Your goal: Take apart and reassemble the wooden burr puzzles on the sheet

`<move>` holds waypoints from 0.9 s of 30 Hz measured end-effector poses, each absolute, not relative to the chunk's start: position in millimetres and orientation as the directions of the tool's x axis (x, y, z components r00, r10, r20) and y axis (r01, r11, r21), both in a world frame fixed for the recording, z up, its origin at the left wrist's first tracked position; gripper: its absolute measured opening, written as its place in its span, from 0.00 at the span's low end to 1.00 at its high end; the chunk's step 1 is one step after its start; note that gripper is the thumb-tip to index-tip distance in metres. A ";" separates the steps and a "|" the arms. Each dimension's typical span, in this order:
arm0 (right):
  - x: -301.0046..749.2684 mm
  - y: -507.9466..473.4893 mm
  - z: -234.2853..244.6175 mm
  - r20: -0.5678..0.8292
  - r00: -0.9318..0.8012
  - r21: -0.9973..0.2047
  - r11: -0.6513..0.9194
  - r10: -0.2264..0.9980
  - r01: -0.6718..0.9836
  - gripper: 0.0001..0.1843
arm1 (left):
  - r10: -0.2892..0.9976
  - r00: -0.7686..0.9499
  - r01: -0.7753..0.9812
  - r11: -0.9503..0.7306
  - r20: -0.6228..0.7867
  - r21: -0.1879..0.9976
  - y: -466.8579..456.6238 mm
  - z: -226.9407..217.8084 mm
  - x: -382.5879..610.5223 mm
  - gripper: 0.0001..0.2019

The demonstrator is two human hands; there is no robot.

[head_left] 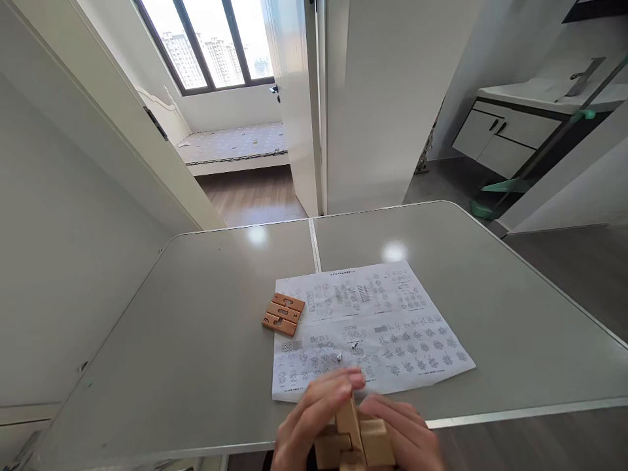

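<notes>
At the near edge of the table, my left hand (307, 418) and my right hand (409, 432) are closed around a light wooden interlocking puzzle (350, 435). My left fingers reach over the top of an upright bar in it, while my right fingers press along its right side. Its lower part is cut off by the bottom of the view. Beyond the hands lies a creased instruction sheet (353, 327) printed with many small diagrams. Three brown, slotted wooden pieces (283, 314) lie side by side, partly over the sheet's left edge.
Two tiny dark-and-white scraps (347, 352) rest on the sheet. The grey table (216, 340) has rounded far corners and a seam down its middle. Past it stand an open door (292, 98), a bed (235, 144) and a washbasin cabinet (510, 134).
</notes>
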State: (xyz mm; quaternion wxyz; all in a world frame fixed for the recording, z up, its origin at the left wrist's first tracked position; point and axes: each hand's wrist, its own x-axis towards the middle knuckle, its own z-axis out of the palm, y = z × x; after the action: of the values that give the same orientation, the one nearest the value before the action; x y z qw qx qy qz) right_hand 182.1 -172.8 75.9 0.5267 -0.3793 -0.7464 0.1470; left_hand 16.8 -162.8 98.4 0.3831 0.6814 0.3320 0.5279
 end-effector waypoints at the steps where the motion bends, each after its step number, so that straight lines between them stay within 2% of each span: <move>1: 184.5 -171.1 80.0 0.647 -0.168 -0.634 0.647 0.744 0.423 0.17 | 0.875 0.217 0.057 -0.454 0.433 0.889 -162.3 96.6 16.8 0.30; 4: 191.4 -166.3 87.2 0.583 -0.195 -0.642 0.595 0.788 0.484 0.14 | 0.927 0.214 0.075 -0.329 0.307 0.941 -159.7 91.5 14.3 0.45; 6: 194.1 -163.5 88.1 0.586 -0.203 -0.613 0.593 0.784 0.522 0.13 | 0.951 0.244 0.088 -0.214 0.188 0.973 -157.9 90.5 11.3 0.48; 9: 195.2 -160.7 87.4 0.609 -0.217 -0.577 0.614 0.763 0.539 0.10 | 0.968 0.247 0.098 0.027 -0.051 0.995 -156.2 94.3 8.2 0.41; 11: 195.1 -159.9 87.4 0.614 -0.215 -0.575 0.617 0.759 0.538 0.09 | 0.955 0.212 0.048 0.201 -0.206 0.978 -154.9 98.7 7.9 0.33; 13: 194.9 -159.5 88.2 0.614 -0.207 -0.581 0.613 0.762 0.536 0.08 | 0.928 0.219 -0.029 0.316 -0.302 0.948 -153.4 102.3 8.3 0.29; 20: 194.6 -159.7 91.5 0.644 -0.216 -0.564 0.646 0.734 0.515 0.04 | 0.878 0.310 -0.244 0.444 -0.365 0.862 -151.6 98.6 8.5 0.27; 27: 196.5 -161.4 92.9 0.641 -0.210 -0.576 0.644 0.738 0.503 0.04 | 0.857 0.385 -0.210 0.443 -0.342 0.872 -150.0 94.4 2.6 0.31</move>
State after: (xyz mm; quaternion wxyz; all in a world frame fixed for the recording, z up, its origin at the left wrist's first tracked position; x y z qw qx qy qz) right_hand 196.5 -161.4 92.9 0.4815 -0.4041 -0.7681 0.1219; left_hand 2.6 -150.0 94.4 0.7381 0.3847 0.4203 0.3614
